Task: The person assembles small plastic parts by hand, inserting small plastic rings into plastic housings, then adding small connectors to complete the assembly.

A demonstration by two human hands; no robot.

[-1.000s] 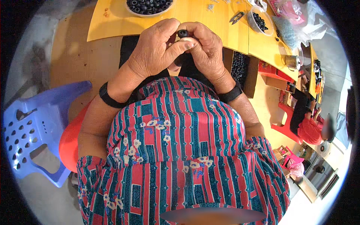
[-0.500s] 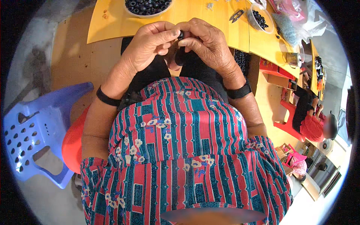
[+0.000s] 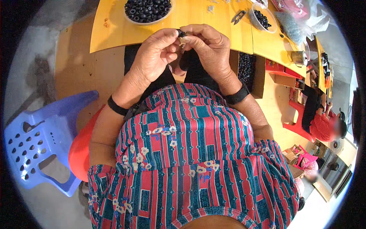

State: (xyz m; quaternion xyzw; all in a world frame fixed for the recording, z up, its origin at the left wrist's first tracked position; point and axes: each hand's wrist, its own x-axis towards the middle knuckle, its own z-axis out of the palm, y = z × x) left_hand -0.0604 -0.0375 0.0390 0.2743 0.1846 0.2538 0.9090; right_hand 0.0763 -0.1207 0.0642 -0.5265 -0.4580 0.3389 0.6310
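Observation:
My left hand (image 3: 154, 55) and my right hand (image 3: 207, 49) meet just in front of the yellow table (image 3: 114, 34), fingertips pressed together. Between them sits a small black ring-shaped part (image 3: 180, 34), pinched by the left thumb and fingers while the right fingertips touch it from the other side. A pale bit shows beside the part; I cannot tell what it is. Both wrists wear black bands. A white bowl (image 3: 148, 9) full of the same black parts stands on the table just beyond my hands.
A smaller clear bowl of black parts (image 3: 263, 17) and black snips (image 3: 238, 15) lie on the table to the right. A box of black parts (image 3: 248, 68) sits under the table edge. A blue plastic chair (image 3: 42, 141) stands at left. Another person in red (image 3: 324, 126) sits at far right.
My two hands have risen from my lap toward the table edge, staying together around the small black part.

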